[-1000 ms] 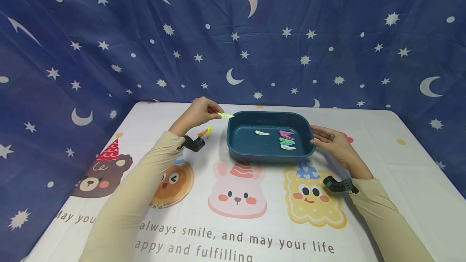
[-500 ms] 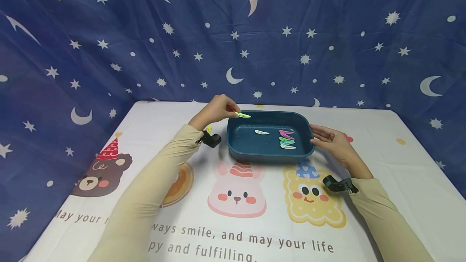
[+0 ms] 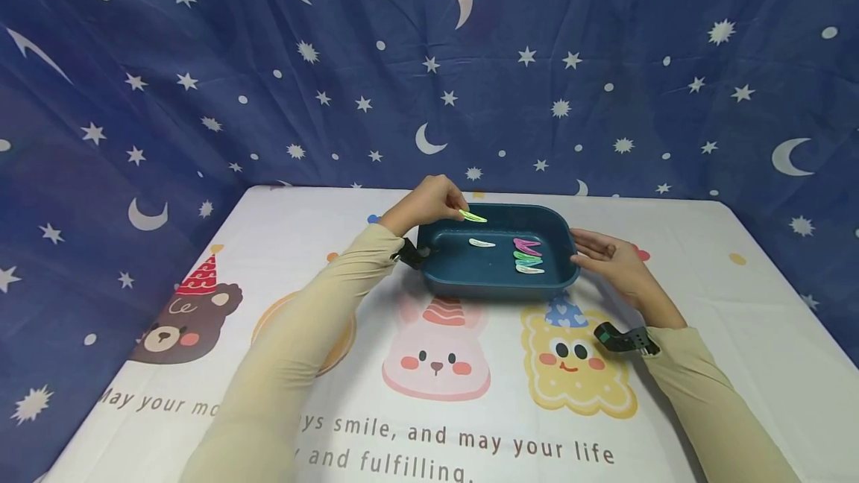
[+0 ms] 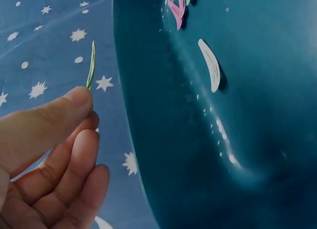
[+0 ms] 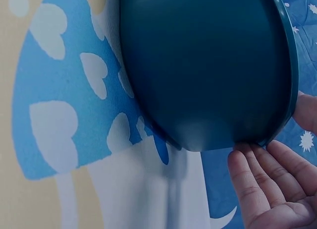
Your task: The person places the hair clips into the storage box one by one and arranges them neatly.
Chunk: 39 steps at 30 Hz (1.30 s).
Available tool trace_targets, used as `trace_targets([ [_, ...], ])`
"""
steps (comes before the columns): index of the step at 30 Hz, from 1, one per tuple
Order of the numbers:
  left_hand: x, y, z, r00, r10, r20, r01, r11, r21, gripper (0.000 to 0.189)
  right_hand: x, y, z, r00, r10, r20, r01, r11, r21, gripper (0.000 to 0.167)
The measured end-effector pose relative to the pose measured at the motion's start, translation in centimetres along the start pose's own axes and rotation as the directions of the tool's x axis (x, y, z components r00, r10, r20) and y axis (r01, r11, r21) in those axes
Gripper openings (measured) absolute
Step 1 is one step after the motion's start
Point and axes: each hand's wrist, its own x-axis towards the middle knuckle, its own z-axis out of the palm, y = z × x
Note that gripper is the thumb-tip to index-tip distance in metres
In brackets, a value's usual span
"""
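My left hand (image 3: 432, 201) pinches a yellow-green snap hair clip (image 3: 473, 217) between thumb and fingertips, above the back left part of a dark teal basin (image 3: 496, 291). The left wrist view shows this hair clip (image 4: 91, 65) edge-on, pointing away from the thumb. Inside the basin, a white hair clip (image 3: 482, 243) lies alone near the middle. Toward the right, a pink hair clip (image 3: 526, 245), a green one (image 3: 525, 256), a blue one and a white one (image 3: 529, 270) lie in a column. My right hand (image 3: 611, 263) touches the basin's right side, its fingers fairly straight against the outer wall (image 5: 198, 80).
A white tablecloth (image 3: 738, 364) printed with cartoon animals and lettering covers the table. Behind it hangs a dark blue curtain (image 3: 510, 95) with moons and stars. My left forearm (image 3: 302, 349) crosses the table's left part and hides what lies beneath.
My left hand has carried the yellow-green hair clip rightward, from the basin's left rim to over its inside. The orange and yellow clips left of the basin are now hidden. My right hand stays put.
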Motion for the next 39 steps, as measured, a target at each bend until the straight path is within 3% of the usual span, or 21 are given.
trace_targets([
  [24, 2.1, 0.8, 3.4, 0.995, 0.025, 0.095, -0.030, 0.998, 0.047, 0.010, 0.0, -0.1, -0.1, 1.000, 0.001, 0.024, -0.001, 1.000, 0.017, 0.066],
  [30, 2.7, 0.9, 3.7, 0.986, 0.050, 0.157, -0.063, 0.995, 0.073, 0.009, 0.1, 0.0, -0.2, 1.000, 0.012, 0.023, -0.012, 1.000, -0.002, 0.067],
  [39, 2.7, 0.5, 4.0, 0.976, -0.003, 0.217, -0.027, 0.991, 0.135, 0.009, 0.0, -0.2, -0.1, 1.000, 0.008, 0.019, -0.008, 1.000, -0.002, 0.067],
])
